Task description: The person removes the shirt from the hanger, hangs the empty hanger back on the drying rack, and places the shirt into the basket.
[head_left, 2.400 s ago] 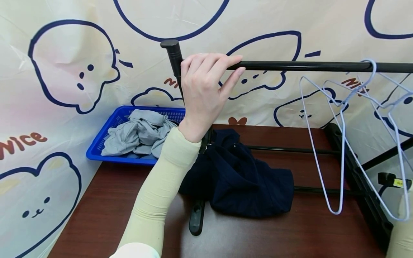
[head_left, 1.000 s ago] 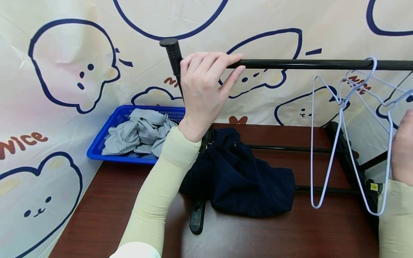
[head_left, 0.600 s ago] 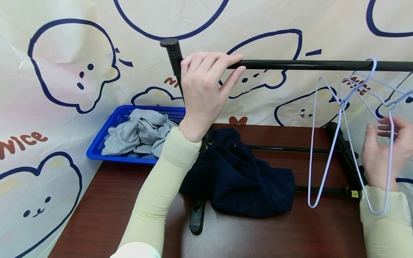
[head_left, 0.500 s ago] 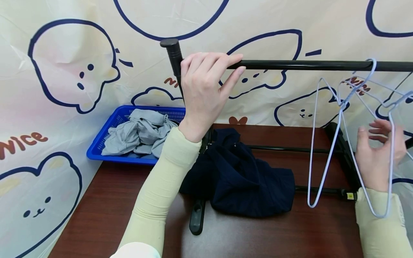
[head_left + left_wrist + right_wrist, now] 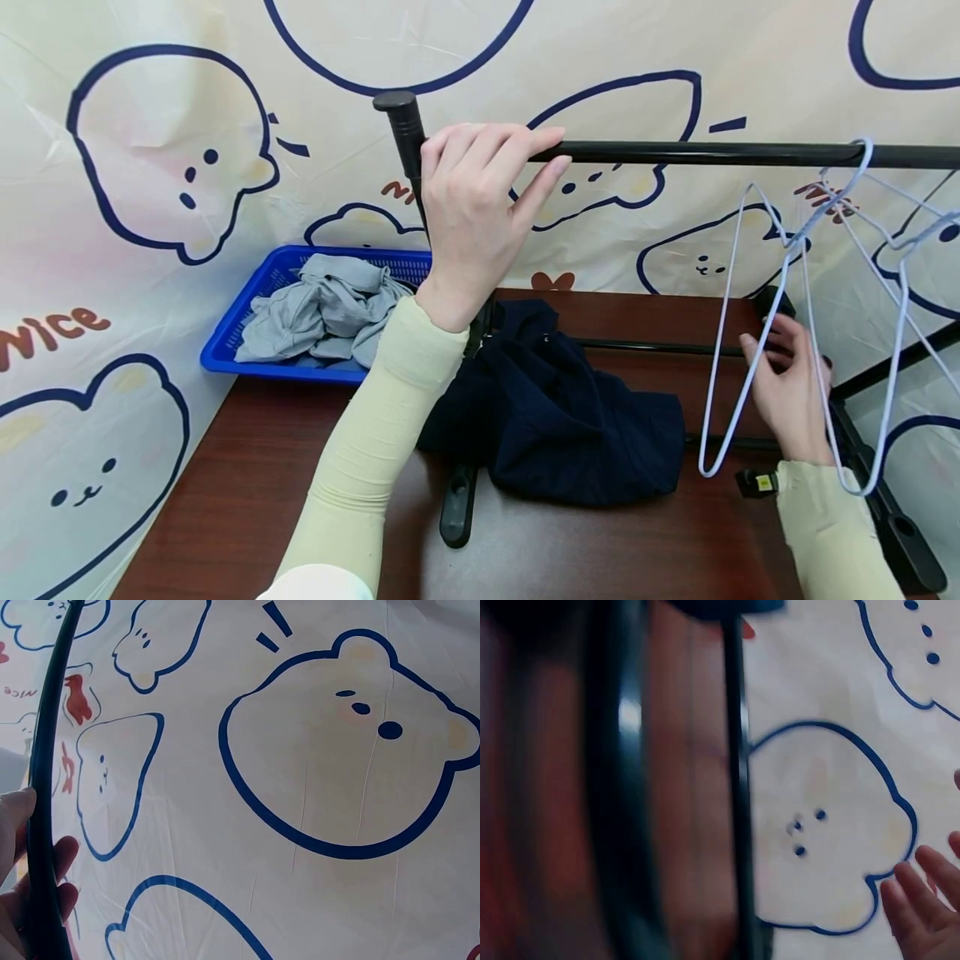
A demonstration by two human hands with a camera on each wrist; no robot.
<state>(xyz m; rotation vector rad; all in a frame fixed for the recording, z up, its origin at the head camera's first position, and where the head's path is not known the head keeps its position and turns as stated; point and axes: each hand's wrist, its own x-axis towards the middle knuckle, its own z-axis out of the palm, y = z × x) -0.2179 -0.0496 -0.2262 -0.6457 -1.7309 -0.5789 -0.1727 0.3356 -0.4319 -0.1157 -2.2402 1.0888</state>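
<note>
My left hand grips the black rail of a clothes rack close to its left post. In the left wrist view, the thumb and curled fingers wrap that rail. Pale lavender wire hangers hang from the rail's right part. My right hand is seen through the hangers, low over the rack's base, with loosely bent fingers and nothing in them. Its fingers show apart at the edge of the right wrist view. A dark navy garment lies crumpled over the base bars, left of that hand.
A blue basket with crumpled grey clothes stands at the back left of the brown table. The rack's black foot sticks out in front of the navy garment; another foot lies at right. A patterned sheet hangs behind.
My right hand has come in from the right edge and moved left and down behind the hangers. The hangers have swung and turned slightly. My left hand stays on the rail.
</note>
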